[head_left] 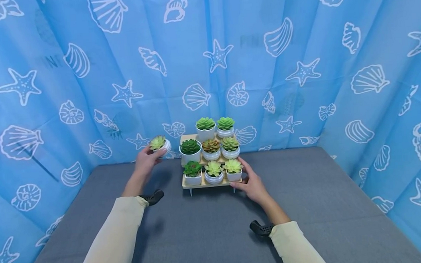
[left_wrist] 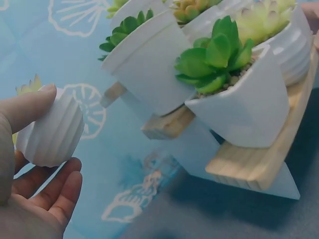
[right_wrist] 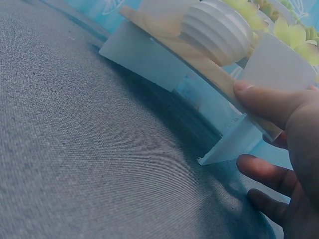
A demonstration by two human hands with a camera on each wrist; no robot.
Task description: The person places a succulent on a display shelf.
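Note:
To the left of a tiered wooden plant stand [head_left: 212, 185], my left hand [head_left: 145, 163] holds a small potted succulent [head_left: 166, 148] up off the table. Its white ribbed pot [left_wrist: 57, 132] sits between thumb and fingers in the left wrist view, tilted, with the pale green leaves mostly hidden behind the thumb. At the stand's front right corner is my right hand [head_left: 254, 187]. Its thumb lies on the lowest board [right_wrist: 214, 74] and a finger reaches beneath the board's end. Several succulents in white pots stand on the three tiers, among them a dark green one [head_left: 190, 147] at middle left.
The stand rests on pale side panels [right_wrist: 227, 142] on a grey cloth-covered table [head_left: 209, 236]. Behind and at both sides hangs a blue curtain [head_left: 251, 80] with white shell and starfish prints, close behind the stand.

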